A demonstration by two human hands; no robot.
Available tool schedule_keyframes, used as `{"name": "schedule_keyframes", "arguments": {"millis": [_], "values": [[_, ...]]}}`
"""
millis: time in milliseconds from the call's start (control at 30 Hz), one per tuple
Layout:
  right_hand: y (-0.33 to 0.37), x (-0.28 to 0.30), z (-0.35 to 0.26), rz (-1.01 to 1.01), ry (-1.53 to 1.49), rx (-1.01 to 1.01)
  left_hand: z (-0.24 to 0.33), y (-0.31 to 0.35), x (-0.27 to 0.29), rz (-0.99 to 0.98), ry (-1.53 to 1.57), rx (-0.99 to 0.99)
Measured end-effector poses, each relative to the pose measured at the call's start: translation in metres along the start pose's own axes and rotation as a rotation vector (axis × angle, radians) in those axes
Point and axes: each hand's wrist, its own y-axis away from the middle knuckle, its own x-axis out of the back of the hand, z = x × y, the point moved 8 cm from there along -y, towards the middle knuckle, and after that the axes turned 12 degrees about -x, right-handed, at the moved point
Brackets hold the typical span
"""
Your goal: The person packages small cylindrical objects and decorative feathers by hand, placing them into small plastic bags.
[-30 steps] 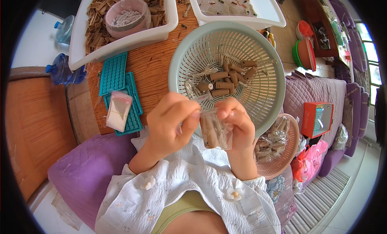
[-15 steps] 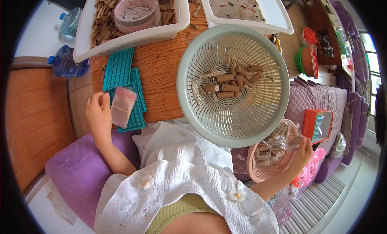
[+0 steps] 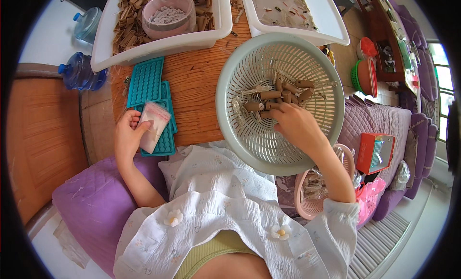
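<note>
Down in the grey-green colander (image 3: 225, 111), my right hand (image 3: 297, 127) has its fingers closed around the end of a brown cylinder (image 3: 265, 115) at the near left of a small heap. Several more brown cylinders (image 3: 288, 91) lie there, with thin cords and clear plastic about them. At the left, my left hand (image 3: 127, 135) pinches a stack of clear plastic bags (image 3: 154, 125) by its edge, thumb on top and fingers curled. The stack tilts over the teal molded trays (image 3: 146, 79), which have rows of small round cups.
A white tub (image 3: 158, 48) of brown pieces holds a pink bowl (image 3: 168, 22) with small white pieces. Beside it stands another white tray (image 3: 331, 31). A pink basket (image 3: 309, 209) of bagged pieces sits below the colander's right side, near a red box (image 3: 372, 154).
My right hand has left the pink basket, where it held something clear, and reached into the colander. My left thumb has come onto the bag stack, which has shifted slightly right and up.
</note>
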Motion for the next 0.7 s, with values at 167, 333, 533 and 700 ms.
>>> {"name": "schedule_keyframes", "arguments": {"millis": [167, 333, 533, 700], "values": [[-0.011, -0.054, 0.006, -0.282, 0.303, -0.111, -0.005, -0.004, -0.005, -0.024, 0.037, 0.066], [-0.003, -0.012, 0.005, -0.272, 0.11, -0.184, -0.024, -0.007, 0.003, 0.097, -0.009, -0.017], [0.031, 0.035, 0.03, -0.346, -1.009, -0.401, -0.041, -0.002, 0.018, 0.376, 0.205, 0.088], [0.05, 0.046, 0.024, -0.238, -1.682, -0.263, 0.017, 0.017, 0.045, 0.72, 0.454, -0.226]]}}
